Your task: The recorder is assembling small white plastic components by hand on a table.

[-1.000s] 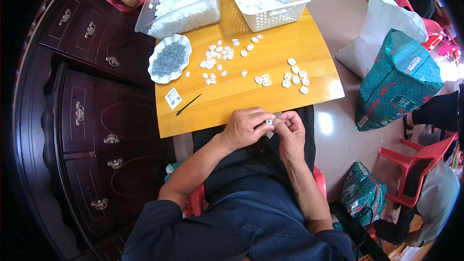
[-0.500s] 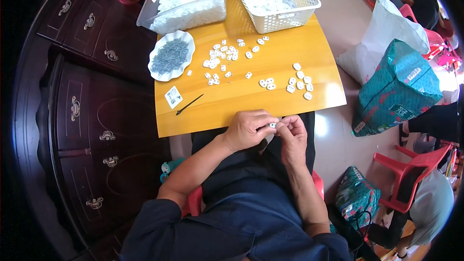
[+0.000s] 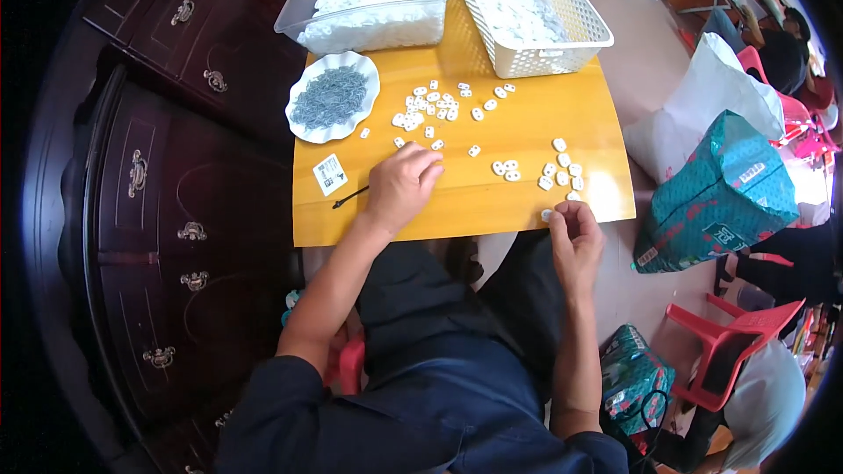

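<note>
My left hand (image 3: 402, 186) reaches palm down over the table's left half, its thumb apart from the fingers. Its fingertips are right by a small white two-hole plastic piece (image 3: 437, 145) below the cluster of similar pieces (image 3: 432, 105); no held piece shows. Near the front right edge, my right hand (image 3: 577, 244) has its thumb and fingers apart. A white oval piece (image 3: 546, 215) lies at its thumb tip. Another white piece (image 3: 572, 197) lies just beyond its fingers, close to a group of oval pieces (image 3: 563, 178).
A scalloped white dish (image 3: 372, 88) of grey metal pins stands at the left. Behind are a clear bin (image 3: 373, 33) and a white basket (image 3: 562, 60) with white pieces. A printed card (image 3: 330, 175) and black stick (image 3: 350, 197) lie near my left hand. Bags (image 3: 724, 202) stand right.
My hands have parted from the piece they held together in front of me. The left went forward and left to the small pieces; the right moved right, and an oval piece now lies beside it.
</note>
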A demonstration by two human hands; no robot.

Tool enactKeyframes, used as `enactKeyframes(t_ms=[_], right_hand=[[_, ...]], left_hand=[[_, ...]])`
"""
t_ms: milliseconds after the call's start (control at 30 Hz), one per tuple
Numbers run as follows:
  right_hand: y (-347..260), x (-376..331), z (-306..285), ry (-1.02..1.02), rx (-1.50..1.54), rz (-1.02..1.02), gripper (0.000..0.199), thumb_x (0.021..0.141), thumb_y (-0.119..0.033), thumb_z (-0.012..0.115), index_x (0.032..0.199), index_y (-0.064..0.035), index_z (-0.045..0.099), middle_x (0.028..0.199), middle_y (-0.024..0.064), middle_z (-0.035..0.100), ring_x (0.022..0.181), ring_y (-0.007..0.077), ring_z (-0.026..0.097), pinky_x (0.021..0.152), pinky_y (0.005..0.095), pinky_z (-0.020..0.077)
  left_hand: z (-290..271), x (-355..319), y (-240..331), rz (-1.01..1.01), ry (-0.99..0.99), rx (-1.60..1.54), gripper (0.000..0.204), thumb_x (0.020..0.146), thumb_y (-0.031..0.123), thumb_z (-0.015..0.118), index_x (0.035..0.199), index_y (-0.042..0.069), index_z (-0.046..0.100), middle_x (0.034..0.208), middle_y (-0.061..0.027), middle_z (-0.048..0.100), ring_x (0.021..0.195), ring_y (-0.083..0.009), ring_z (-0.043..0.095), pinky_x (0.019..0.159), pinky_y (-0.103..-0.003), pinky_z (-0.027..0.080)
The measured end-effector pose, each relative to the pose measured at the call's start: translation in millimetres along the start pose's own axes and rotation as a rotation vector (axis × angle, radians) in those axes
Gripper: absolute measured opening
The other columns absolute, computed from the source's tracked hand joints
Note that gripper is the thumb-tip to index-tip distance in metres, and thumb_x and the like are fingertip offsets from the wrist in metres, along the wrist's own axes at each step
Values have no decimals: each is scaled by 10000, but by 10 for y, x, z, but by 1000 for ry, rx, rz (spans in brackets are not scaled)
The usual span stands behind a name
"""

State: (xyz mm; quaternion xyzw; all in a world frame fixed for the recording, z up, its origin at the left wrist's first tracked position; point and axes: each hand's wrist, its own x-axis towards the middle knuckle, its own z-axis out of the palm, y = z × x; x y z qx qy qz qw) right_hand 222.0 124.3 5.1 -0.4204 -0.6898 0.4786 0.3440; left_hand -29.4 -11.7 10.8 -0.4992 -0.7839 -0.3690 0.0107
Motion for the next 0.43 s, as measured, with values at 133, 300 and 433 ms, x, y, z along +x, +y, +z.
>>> enactKeyframes(t_ms=[133, 300, 433], right_hand=[[-108, 115, 19, -39, -185, -74, 87, 910, -63, 709, 935, 2, 656, 763, 96, 680, 651, 134, 625, 647, 283, 517], [-51, 227, 17, 29, -425, -248, 102, 893, -68, 714, 960, -17, 655, 805, 138, 675, 657, 253, 668, 639, 353, 536], [-52, 268, 58, 70, -487, -264, 107, 891, -57, 703, 980, -24, 654, 852, 137, 689, 691, 262, 686, 657, 374, 547]], left_hand=[[54, 50, -53, -11, -3, 30, 98, 876, 165, 722, 903, 71, 724, 887, -69, 690, 791, -318, 686, 685, -415, 550], [83, 92, -61, 45, -70, 152, 74, 889, 144, 708, 888, 79, 673, 868, -89, 657, 776, -316, 671, 670, -418, 537], [126, 3, -123, 45, -151, 180, 153, 887, 185, 715, 952, 78, 627, 893, -109, 641, 818, -339, 664, 693, -440, 534]])
